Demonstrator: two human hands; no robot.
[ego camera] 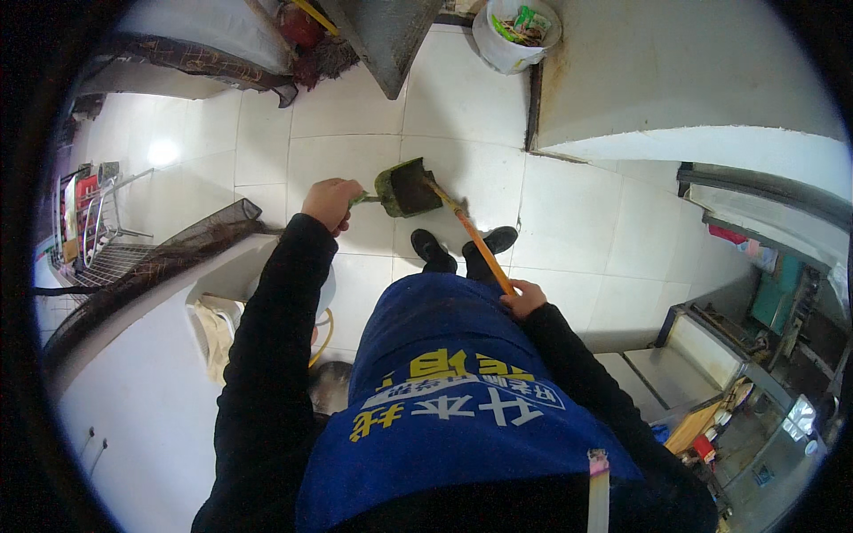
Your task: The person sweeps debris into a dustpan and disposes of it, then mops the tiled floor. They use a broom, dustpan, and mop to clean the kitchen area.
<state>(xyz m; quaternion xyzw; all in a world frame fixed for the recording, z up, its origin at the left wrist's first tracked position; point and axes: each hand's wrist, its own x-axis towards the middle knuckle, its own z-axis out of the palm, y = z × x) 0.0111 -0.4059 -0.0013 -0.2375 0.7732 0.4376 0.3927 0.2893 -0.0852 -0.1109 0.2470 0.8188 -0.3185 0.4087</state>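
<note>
My left hand [332,203] is closed around the handle of a green dustpan [398,206]; the pan is in front of my feet, and its inside looks dark. My right hand [524,298] grips the upper part of an orange stick handle [480,244] near my apron. The stick slants down to the dustpan, its lower end overlapping the pan's dark opening. What sits at that end is too dark to tell. I wear a blue apron [466,333] with printed writing.
A lined white bin [510,50] with rubbish stands beyond, near a grey metal corner [393,60]. A mop head [326,63] lies at the top. Wire racks [110,256] are at left, a white basin [200,286] near my left arm, and a cluttered metal shelf [766,426] at lower right.
</note>
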